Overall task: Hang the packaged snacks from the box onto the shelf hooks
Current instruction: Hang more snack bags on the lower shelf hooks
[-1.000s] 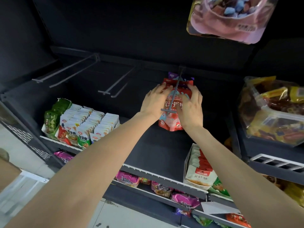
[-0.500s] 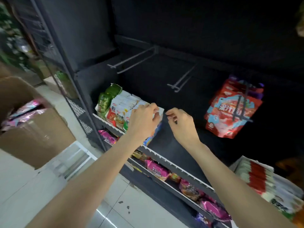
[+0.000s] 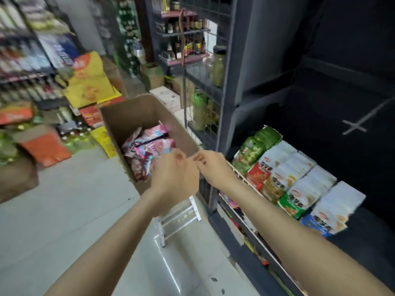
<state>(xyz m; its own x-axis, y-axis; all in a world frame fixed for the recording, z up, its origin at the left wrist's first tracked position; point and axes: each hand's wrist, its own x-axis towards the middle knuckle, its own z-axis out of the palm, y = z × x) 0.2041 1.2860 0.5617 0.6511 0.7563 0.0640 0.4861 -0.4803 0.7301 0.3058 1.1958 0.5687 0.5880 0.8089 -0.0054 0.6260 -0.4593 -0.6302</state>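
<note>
Fingers: we see both sets loosely curled and grasping nothing; left hand [image 3: 174, 175] and right hand [image 3: 210, 167] hover side by side, knuckles nearly touching, at the near right corner of the box [image 3: 132, 116].
Snacks: pink-and-blue packs [image 3: 147, 148] lie loose in the box, just beyond the left hand; none is in hand.
Hook: one bare hook [image 3: 361, 122] shows right of the box, on the dark back panel of the shelf [image 3: 245, 124]. No pack hangs on it.
Box contents: a jumbled heap of packs, overlapping at odd angles; how deep the heap goes we cannot tell.
Shelf tray, right of box: green, red and white packets [image 3: 288, 174] stand in tight rows behind a wire rail.
Step (our judgement): reaching into the box for the next pack.
Risk 1: packs overlap, so a pull on one could drag a neighbour out over the box wall.
Risk 2: a grip on a slick film edge may slip; the hang hole could end up facing the wrong way for the hook.
Risk 3: the right forearm passes just over the wire rail; a low swing back could knock the tray rows.
Risk 4: picture is motion-blurred, so fine finger pose is uncertain.
</note>
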